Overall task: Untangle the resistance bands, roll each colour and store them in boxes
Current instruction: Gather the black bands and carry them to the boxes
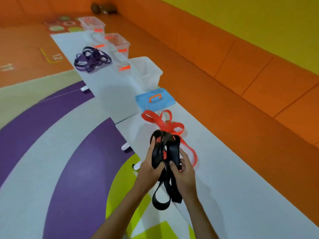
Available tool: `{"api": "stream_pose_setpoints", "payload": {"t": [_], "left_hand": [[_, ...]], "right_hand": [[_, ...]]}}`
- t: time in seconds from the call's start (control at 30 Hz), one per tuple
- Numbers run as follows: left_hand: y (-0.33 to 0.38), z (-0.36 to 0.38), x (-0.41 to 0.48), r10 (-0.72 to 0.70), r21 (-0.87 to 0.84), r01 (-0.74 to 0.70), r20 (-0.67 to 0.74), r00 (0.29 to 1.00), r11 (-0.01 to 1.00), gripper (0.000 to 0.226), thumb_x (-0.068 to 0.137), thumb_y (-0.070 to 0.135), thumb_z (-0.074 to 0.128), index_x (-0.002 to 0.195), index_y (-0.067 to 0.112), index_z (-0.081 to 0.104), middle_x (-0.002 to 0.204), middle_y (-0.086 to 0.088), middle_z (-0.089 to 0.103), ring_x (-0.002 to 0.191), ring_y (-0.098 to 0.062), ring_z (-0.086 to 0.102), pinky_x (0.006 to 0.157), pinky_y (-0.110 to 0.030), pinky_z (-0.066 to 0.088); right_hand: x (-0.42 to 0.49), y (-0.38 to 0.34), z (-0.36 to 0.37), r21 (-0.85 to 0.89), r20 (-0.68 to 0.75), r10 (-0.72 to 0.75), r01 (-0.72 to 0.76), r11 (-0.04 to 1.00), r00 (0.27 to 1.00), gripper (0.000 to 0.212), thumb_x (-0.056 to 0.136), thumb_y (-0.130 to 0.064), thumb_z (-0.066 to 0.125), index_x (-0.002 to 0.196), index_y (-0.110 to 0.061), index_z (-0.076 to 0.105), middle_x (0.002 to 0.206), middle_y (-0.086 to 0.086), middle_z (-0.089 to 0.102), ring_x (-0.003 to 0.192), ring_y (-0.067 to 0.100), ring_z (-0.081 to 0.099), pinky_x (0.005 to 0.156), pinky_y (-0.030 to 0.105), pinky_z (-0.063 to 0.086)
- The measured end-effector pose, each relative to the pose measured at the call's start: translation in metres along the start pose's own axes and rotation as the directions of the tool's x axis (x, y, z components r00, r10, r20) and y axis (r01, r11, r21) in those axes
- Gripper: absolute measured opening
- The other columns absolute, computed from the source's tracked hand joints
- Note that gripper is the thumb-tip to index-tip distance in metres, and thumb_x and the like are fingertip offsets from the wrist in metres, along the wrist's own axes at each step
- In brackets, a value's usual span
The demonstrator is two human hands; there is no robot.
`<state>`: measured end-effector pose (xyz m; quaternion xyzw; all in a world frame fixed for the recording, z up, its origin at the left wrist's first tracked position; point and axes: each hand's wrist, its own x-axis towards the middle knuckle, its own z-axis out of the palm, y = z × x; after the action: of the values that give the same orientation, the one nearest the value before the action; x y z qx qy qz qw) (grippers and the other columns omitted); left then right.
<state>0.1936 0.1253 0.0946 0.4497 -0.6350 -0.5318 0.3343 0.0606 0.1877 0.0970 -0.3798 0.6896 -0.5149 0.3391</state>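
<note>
- The black bands (pixel 165 152) hang in a tangled bunch between both hands, above the near end of the white table (pixel 224 178). Loops stick up past the fingertips at 12 o'clock, and longer loops droop below the wrists at 6 o'clock.
- The left hand (pixel 151 167) grips the bunch from its 9 o'clock side. Its fingers (pixel 149 152) are curled round several black strands, with one fingertip reaching up to the top loop.
- The right hand (pixel 183 171) holds the bunch from 3 o'clock. Its thumb (pixel 172 165) presses a wide black strand against the curled fingers, pinching it.
- The red bands (pixel 162 122) lie in a loose knot on the table at 12 o'clock from the hands. One strand runs down behind the black bunch and past the right hand.
- A blue case (pixel 155 100) with an orange handle sits beyond the red knot, then a white bin (pixel 149 71).
- The purple bands (pixel 91 60) lie in a heap far up the table, at 11 o'clock.
- The clear boxes (pixel 119 43) beside that heap carry orange labels, whose writing is too blurred to read.
- The floor (pixel 34 118) is printed with "12" (pixel 56 56) and "11" (pixel 6 67) at 10 o'clock.
</note>
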Motion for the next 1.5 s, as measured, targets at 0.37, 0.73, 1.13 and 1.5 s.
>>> {"api": "stream_pose_setpoints", "payload": {"t": [0.37, 0.73, 1.13, 1.5], "left_hand": [[-0.027, -0.186, 0.086, -0.076, -0.035, 0.071, -0.168, 0.983, 0.997, 0.09, 0.089, 0.028, 0.054, 0.149, 0.078, 0.01, 0.088, 0.032, 0.067, 0.07, -0.005, 0.07, 0.064, -0.026, 0.058], [-0.065, -0.295, 0.196, -0.18, -0.014, 0.182, -0.246, 0.953, 0.983, 0.084, 0.091, 0.039, 0.056, 0.153, 0.074, 0.012, 0.128, 0.028, 0.067, 0.098, 0.007, 0.071, 0.077, -0.012, 0.056], [-0.07, -0.445, 0.355, -0.182, -0.081, 0.164, -0.362, 0.914, 0.983, 0.085, 0.092, 0.028, 0.057, 0.154, 0.071, 0.018, 0.137, 0.003, 0.067, 0.093, -0.008, 0.071, 0.08, -0.026, 0.059], [-0.114, -0.577, 0.477, -0.224, -0.197, 0.157, -0.384, 0.896, 0.968, 0.079, 0.091, 0.056, 0.066, 0.155, 0.07, 0.021, 0.143, 0.05, 0.046, 0.133, 0.017, 0.051, 0.101, -0.012, 0.049]], "right_hand": [[0.086, -0.063, 0.191, 0.038, 0.189, -0.064, 0.058, 0.998, 0.98, 0.05, 0.098, -0.028, 0.065, 0.134, -0.061, 0.055, 0.103, -0.006, 0.076, 0.096, 0.014, 0.076, 0.084, 0.033, 0.062], [0.202, -0.074, 0.317, 0.087, 0.359, -0.018, -0.014, 0.996, 0.933, 0.063, 0.082, -0.048, 0.079, 0.139, -0.059, 0.054, 0.113, -0.005, 0.078, 0.106, 0.016, 0.076, 0.092, 0.038, 0.061], [0.374, -0.139, 0.477, 0.135, 0.517, -0.074, 0.004, 0.991, 0.853, 0.062, 0.083, -0.045, 0.081, 0.135, -0.064, 0.054, 0.113, -0.009, 0.077, 0.107, 0.013, 0.076, 0.084, 0.022, 0.061], [0.487, -0.172, 0.636, 0.077, 0.579, -0.029, -0.019, 0.997, 0.815, 0.065, 0.094, -0.026, 0.08, 0.144, -0.054, 0.049, 0.115, -0.007, 0.077, 0.109, 0.013, 0.075, 0.088, 0.024, 0.061]]}}
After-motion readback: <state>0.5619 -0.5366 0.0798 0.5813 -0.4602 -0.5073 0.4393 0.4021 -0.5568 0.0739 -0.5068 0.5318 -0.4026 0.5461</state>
